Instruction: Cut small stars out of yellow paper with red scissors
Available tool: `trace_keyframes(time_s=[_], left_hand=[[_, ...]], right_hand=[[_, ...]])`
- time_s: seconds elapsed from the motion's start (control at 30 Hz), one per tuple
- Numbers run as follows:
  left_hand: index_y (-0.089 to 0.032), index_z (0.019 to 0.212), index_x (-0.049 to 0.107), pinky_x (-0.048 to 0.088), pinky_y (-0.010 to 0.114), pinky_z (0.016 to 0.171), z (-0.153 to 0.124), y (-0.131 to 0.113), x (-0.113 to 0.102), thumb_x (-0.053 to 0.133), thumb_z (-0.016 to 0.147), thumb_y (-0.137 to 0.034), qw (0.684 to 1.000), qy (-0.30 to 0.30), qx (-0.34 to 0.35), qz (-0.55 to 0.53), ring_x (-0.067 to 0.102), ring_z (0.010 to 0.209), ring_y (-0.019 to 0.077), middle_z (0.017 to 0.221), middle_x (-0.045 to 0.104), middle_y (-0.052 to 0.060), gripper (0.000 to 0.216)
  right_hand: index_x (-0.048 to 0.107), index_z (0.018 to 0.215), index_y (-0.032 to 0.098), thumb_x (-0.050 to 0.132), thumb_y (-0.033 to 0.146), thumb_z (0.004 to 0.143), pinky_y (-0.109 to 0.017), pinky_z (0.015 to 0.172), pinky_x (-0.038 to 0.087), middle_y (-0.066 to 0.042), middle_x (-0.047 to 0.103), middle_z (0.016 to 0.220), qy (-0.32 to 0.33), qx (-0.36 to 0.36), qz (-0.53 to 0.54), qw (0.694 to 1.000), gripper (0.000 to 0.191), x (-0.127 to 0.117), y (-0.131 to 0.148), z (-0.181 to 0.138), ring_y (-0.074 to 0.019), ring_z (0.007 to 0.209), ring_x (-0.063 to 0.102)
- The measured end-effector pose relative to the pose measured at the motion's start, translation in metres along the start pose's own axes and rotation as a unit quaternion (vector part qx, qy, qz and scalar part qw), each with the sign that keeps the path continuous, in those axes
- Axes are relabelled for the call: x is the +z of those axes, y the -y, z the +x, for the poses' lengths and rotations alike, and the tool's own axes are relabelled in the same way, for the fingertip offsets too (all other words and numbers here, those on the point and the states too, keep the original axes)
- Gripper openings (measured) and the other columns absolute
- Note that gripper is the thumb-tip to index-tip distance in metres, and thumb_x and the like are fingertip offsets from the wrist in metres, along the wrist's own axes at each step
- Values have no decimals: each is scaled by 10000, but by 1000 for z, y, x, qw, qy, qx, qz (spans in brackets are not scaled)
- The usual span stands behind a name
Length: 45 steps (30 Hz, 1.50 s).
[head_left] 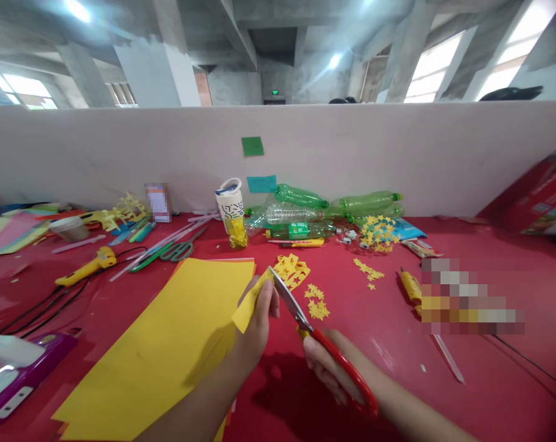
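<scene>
My left hand pinches a narrow piece of yellow paper, held up over the table. In my right hand is a pair of red-handled scissors, its blades pointing up and left. The blade tips meet the top end of the paper beside my left thumb; whether they are cutting into it I cannot tell. Just beyond the blades lie yellow paper scraps with star-shaped cutouts. Cut yellow stars are heaped beside the scissors. A stack of yellow paper sheets lies under my left forearm.
Green plastic bottles and a white cup stand or lie by the partition. Left are grey-green scissors, a yellow glue gun and a purple power strip. Another yellow tool, partly blurred, lies right, near a clear stick.
</scene>
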<state>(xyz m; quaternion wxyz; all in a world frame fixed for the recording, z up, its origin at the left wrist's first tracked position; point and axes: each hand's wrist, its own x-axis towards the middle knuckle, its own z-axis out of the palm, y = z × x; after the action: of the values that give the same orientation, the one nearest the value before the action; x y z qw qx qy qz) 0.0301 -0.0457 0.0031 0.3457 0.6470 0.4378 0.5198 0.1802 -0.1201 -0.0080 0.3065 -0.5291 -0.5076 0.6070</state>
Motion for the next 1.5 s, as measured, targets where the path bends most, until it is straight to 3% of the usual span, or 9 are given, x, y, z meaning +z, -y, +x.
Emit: trace_keyframes(time_s=[0.43, 0.77, 1.13, 1.27, 1.4, 1.5], left_hand=[[-198, 497, 472, 355, 253, 664, -3, 0, 2, 366, 904, -342, 1000, 10, -9, 22, 458, 541, 127, 494, 487, -15, 444], [-202, 491, 468, 363, 245, 608, -3, 4, 6, 401, 888, -370, 998, 9, -35, -59, 442, 518, 127, 482, 474, -9, 436], [-192, 511, 456, 378, 231, 609, 2, 22, 4, 348, 879, -471, 980, 54, -152, -116, 443, 533, 115, 507, 461, -17, 475], [-186, 505, 495, 388, 226, 604, 4, 22, 3, 413, 860, -435, 979, 14, -152, -133, 466, 541, 114, 505, 493, -13, 442], [-171, 561, 552, 378, 229, 521, 8, 21, 4, 518, 808, -365, 963, -41, -147, -222, 454, 496, 106, 491, 509, -21, 316], [-152, 571, 577, 368, 227, 493, 12, 21, 3, 541, 786, -310, 953, -29, -137, -269, 459, 492, 106, 472, 513, -14, 269]], right_hand=[[426, 634, 195, 380, 680, 785, -160, 261, 263, 100, 344, 347, -3, 11, 23, 1000, 510, 5, -6, 2, -46, 238, 327], [406, 618, 196, 379, 665, 792, -130, 243, 210, 110, 331, 323, -10, 0, 12, 1000, 501, 5, 2, -1, -36, 231, 307], [402, 635, 197, 409, 606, 810, -141, 236, 246, 110, 338, 343, -20, 14, -3, 1000, 445, 0, 4, -1, -36, 225, 292], [396, 626, 202, 426, 601, 809, -141, 235, 253, 114, 323, 345, -18, 10, 7, 1000, 440, -1, 3, 0, -37, 229, 285], [397, 617, 205, 442, 596, 805, -135, 235, 242, 118, 308, 335, -28, 13, 7, 999, 436, -2, 3, 0, -31, 226, 262], [394, 596, 203, 439, 588, 811, -139, 231, 223, 112, 309, 335, -34, 9, -2, 999, 443, -1, 3, 1, -32, 224, 261]])
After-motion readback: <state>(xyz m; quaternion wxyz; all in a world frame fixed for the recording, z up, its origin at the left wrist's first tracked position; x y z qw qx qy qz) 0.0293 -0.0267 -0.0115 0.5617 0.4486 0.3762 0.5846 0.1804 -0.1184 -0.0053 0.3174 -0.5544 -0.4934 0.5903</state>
